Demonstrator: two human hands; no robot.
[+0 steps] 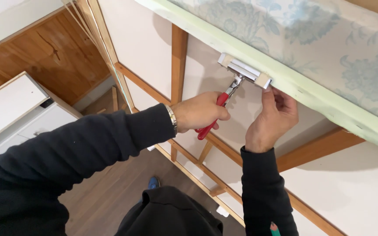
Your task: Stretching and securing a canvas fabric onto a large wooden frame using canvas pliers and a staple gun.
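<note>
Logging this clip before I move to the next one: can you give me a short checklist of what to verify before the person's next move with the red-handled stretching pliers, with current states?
1. Left hand wrapped round the red-handled canvas pliers: ok.
2. Wide chrome pliers head sits on the pale green painted frame edge: ok.
3. Right hand fingertips touch the edge beside the head: ok.
4. Blue floral fabric actually caught in the jaws: cannot tell.
5. Fabric lying flat without wrinkles near the head: ok.
6. Fasteners along the edge: cannot tell.
</note>
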